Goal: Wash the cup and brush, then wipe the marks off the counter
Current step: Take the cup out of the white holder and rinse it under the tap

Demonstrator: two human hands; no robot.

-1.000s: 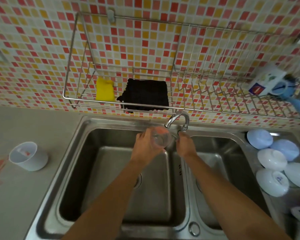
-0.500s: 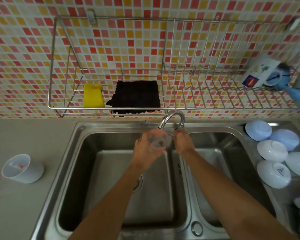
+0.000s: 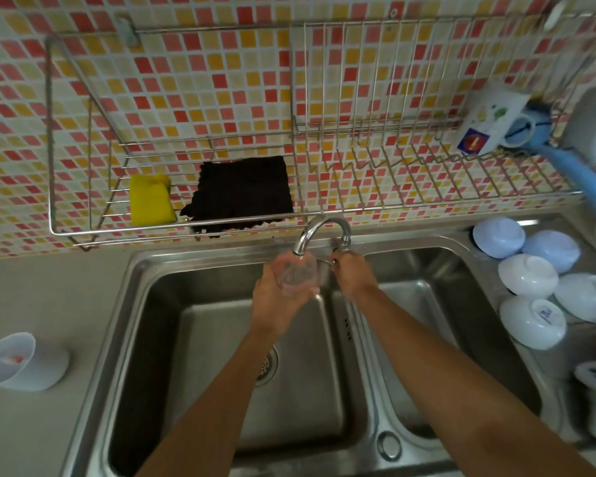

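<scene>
From the head camera, the left hand (image 3: 277,297) is curled round a clear cup (image 3: 298,275), holding it directly under the spout of the faucet (image 3: 320,232) above the left basin of the double sink (image 3: 131,304); water appears to be running into the cup (the stream is blurred, so how full it is cannot be told). The right hand (image 3: 353,273) sits just at 3 o'clock of the cup, fingers pinched on the faucet handle (image 3: 343,247) at the tap's base. At 12 o'clock of the hands, a wire rack (image 3: 50,166) hangs on the tiled wall; in its left part lie a yellow sponge (image 3: 151,198) and, just at 3 o'clock of it, a black cloth (image 3: 243,192); at the rack's far right a white mug (image 3: 492,120) lies on its side. On the counter (image 3: 31,287) at 9 o'clock of the sink stands a white plastic cup (image 3: 18,361), tilted in this wide view. At 3 o'clock of the sink, several bowls (image 3: 530,323) rest upside down, touching one another.
</scene>
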